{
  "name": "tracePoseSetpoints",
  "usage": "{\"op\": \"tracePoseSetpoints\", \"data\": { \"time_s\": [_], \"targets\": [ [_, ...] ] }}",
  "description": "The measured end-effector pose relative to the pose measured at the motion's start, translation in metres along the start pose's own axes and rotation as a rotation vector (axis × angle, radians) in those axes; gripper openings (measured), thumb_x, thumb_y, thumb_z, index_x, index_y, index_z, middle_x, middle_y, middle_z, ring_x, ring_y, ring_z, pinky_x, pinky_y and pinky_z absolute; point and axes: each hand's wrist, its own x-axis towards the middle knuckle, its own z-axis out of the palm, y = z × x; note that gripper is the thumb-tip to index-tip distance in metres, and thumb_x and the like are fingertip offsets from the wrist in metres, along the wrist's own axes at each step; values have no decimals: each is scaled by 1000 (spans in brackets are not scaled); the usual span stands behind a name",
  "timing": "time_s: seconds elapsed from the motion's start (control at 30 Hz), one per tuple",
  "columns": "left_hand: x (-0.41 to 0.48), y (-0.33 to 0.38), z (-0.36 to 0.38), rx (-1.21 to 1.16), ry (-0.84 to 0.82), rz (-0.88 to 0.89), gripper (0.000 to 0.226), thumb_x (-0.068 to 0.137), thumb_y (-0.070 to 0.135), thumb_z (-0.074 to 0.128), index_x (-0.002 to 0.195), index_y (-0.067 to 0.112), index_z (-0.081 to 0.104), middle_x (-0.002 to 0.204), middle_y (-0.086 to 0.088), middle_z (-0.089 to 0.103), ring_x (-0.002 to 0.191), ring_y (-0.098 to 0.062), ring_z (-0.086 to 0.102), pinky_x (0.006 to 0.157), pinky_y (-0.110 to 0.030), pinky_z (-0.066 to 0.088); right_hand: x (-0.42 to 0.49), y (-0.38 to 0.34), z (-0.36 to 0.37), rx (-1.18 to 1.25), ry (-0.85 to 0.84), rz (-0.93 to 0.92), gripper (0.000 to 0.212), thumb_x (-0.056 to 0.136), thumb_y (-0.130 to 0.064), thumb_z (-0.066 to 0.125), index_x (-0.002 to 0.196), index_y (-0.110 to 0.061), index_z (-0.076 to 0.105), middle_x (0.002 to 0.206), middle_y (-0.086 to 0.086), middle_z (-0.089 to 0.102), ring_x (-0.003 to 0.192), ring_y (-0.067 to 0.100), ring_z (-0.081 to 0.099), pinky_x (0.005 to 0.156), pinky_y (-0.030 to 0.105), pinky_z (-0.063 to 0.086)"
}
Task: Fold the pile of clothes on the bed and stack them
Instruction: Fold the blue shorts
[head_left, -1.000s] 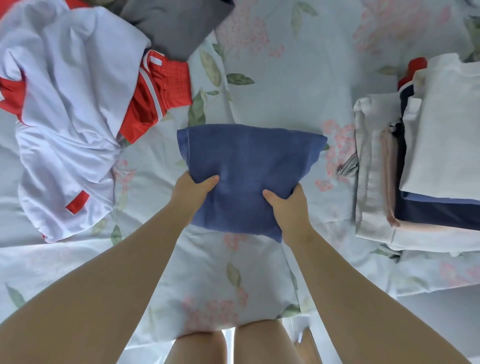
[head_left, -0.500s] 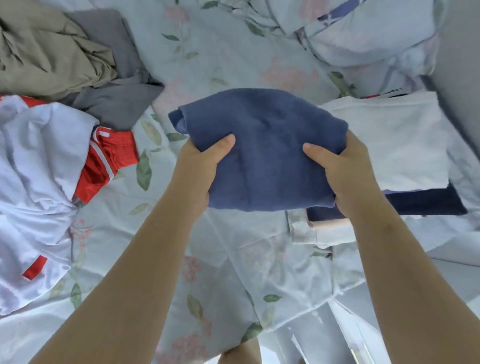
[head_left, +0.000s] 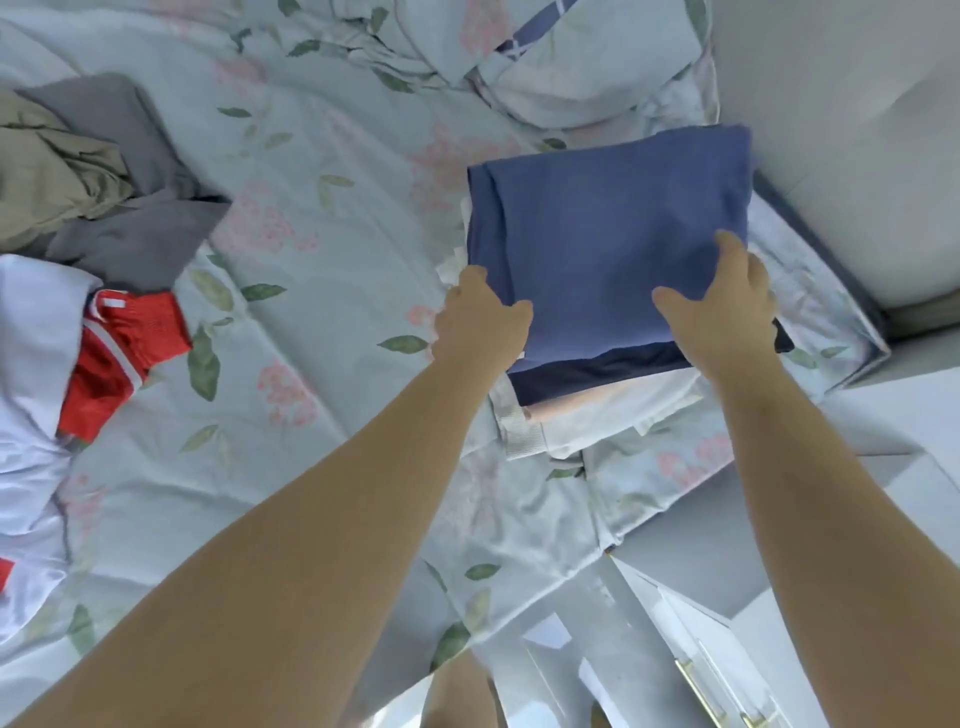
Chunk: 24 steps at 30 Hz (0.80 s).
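Note:
A folded blue garment (head_left: 608, 244) lies on top of the stack of folded clothes (head_left: 597, 410) at the right side of the bed; navy, pink and white layers show beneath it. My left hand (head_left: 480, 325) grips its near left corner, thumb on top and fingers curled at the edge. My right hand (head_left: 727, 306) rests on its near right part, thumb and forefinger spread flat on the cloth. The unfolded pile lies at the left: a white garment (head_left: 31, 364), red shorts (head_left: 122, 353), a grey piece (head_left: 145, 228) and an olive one (head_left: 52, 171).
The floral bedsheet (head_left: 322, 218) stretches between pile and stack. A bunched floral duvet (head_left: 571, 62) lies at the back. The bed's right edge (head_left: 831, 312) runs close beside the stack, with a pale wall and floor beyond it.
Both hands carried the blue garment from the middle of the bed up and to the right, and it now lies on the stack. My right hand's fingers have come out on top.

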Motion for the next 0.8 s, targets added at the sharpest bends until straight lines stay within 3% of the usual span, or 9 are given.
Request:
{"op": "tracePoseSetpoints", "data": {
  "time_s": [0.13,0.3,0.5,0.67,0.8],
  "targets": [
    [-15,-29,-13,142,23,47,50,87,26,51,135,23,37,130,-3,45,111,-31,53,88,-51,50,-27,-11,30,6,-86,-70,67,90,-25,57,147,-22,23,152,4,25,134,33,26,107,49,27],
    [-38,-75,-58,376,135,117,44,95,26,49,137,21,37,136,-1,44,126,-26,39,100,-37,33,-68,-42,77,-38,-157,-267,58,90,-25,56,144,-19,33,148,2,34,133,30,30,103,44,29],
    [-75,-159,-129,476,214,-14,45,95,26,48,138,20,38,138,-2,44,129,-25,36,103,-38,29,-127,-84,144,-74,-349,-440,53,87,-22,58,137,-21,42,134,4,50,124,29,44,102,41,37],
    [-110,-235,-175,482,292,-116,43,94,26,49,135,19,41,135,-1,48,129,-24,37,103,-36,29,-181,-103,198,-232,-542,-519,58,93,-26,52,145,-19,28,148,3,34,136,28,29,108,40,27],
    [-146,-305,-201,480,288,-222,43,94,25,50,136,20,41,137,1,47,131,-23,36,106,-36,28,-230,-107,235,-339,-677,-584,56,94,-27,50,145,-21,27,149,3,31,134,28,29,107,40,28]
  ]
}}
